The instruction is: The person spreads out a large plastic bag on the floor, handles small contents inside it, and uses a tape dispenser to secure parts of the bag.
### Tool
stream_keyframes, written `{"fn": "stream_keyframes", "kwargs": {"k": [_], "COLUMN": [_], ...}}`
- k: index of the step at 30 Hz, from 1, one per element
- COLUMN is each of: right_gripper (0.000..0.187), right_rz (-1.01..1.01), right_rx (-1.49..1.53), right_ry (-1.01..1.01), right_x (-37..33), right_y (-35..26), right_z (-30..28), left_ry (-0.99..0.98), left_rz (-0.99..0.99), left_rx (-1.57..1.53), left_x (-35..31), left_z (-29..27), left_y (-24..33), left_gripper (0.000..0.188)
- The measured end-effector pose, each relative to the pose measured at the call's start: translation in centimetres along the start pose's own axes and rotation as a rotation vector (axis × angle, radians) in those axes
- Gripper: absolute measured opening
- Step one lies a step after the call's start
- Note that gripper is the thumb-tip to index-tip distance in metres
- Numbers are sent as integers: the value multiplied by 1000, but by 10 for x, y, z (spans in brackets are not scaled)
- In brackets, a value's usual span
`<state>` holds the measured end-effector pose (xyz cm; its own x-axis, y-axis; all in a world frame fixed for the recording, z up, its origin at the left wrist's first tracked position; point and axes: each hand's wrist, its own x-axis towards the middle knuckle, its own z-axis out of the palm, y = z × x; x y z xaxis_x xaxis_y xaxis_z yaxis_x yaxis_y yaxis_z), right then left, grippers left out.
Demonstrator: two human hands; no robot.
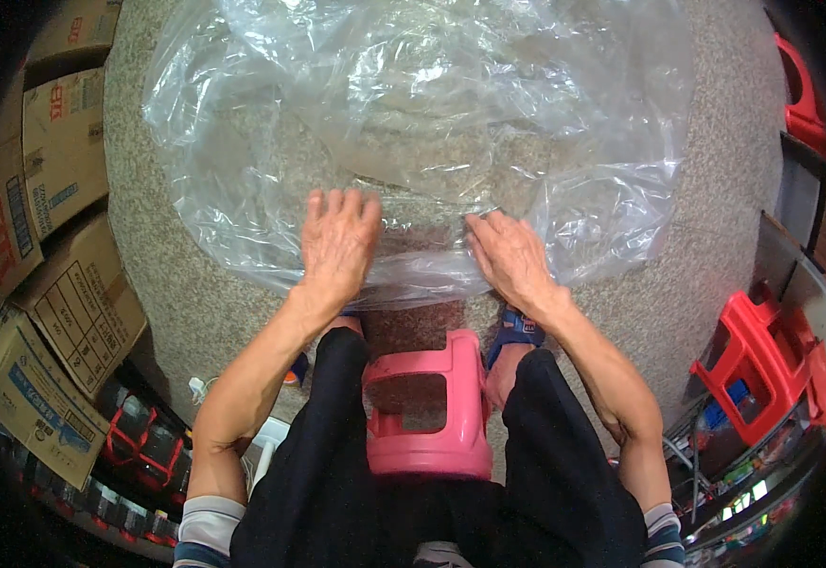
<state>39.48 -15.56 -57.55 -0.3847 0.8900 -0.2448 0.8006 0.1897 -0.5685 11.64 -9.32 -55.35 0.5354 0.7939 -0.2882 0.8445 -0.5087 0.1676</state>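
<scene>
Nearest, at 6 o'clock, a pink moulded-plastic stool with an open cut-out side sits between knees in dark cloth trousers. Just beyond, toward 5 o'clock, is a foot in a blue strapped sandal.

The left hand, at 10 o'clock from the centre, is palm down with its fingers stretched forward and nearly together, tips slightly blurred. The right hand, between 2 and 3 o'clock, has its fingers more bent and angled inward. Both rest at the clear, crinkled plastic film; whether either pinches it cannot be told, as palms and thumbs are mostly hidden.

The film should handle as light, limp and slippery, apt to slide and cling to itself, and thin enough to tear if pulled sharply. The gathered near edge looks the best hold, one hand well apart from the other.

That edge lies under and between the hands, with a folded band just toward 6 o'clock of them; the bulk spreads from 10 through 12 to 2 o'clock across the grey speckled floor. Farther out, brown cardboard cartons stand around 9 o'clock.
</scene>
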Motion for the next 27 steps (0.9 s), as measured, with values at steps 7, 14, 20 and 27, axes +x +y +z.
{"fn": "stream_keyframes", "kwargs": {"k": [7,14,20,27], "right_gripper": [55,50,66,74], "right_rz": [-154,-58,49,94], "right_rx": [-20,-231,-309,-328], "right_ry": [114,192,121,96], "right_x": [59,59,54,51], "right_y": [9,38,32,34], "right_z": [-7,3,12,14], "left_ry": [-22,-130,-157,-182], "left_rz": [154,135,118,135], "left_rx": [-258,-259,-285,-248], "left_x": [-6,-26,-31,-29], "left_z": [32,49,51,47], "left_y": [22,21,19,28], "left_gripper": [56,62,64,61]}}
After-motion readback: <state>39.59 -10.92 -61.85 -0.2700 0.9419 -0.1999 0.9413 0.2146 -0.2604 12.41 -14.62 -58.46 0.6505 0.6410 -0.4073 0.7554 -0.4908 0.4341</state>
